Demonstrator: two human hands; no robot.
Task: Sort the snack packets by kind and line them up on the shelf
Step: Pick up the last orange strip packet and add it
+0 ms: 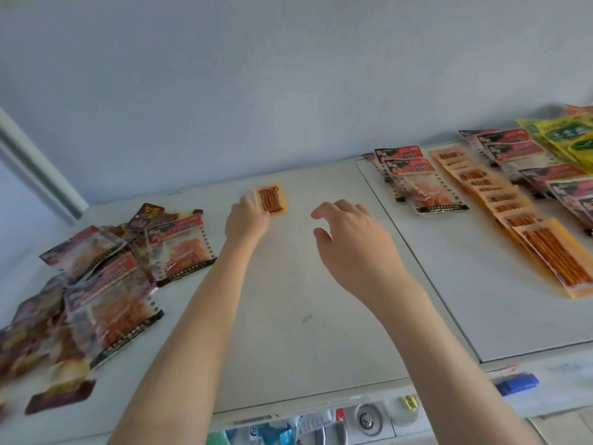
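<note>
A left hand [247, 220] is touching the near-left edge of a lone orange stick packet [270, 202] lying flat at the back of the white shelf [288, 300]; whether its fingers are gripping cannot be told. The right hand [349, 232] is hovering beside it, fingers loosely spread and holding nothing, between an unsorted pile [106, 277] and sorted rows [500, 200].

Bright even light, soft shadows, blurred edges.
</note>
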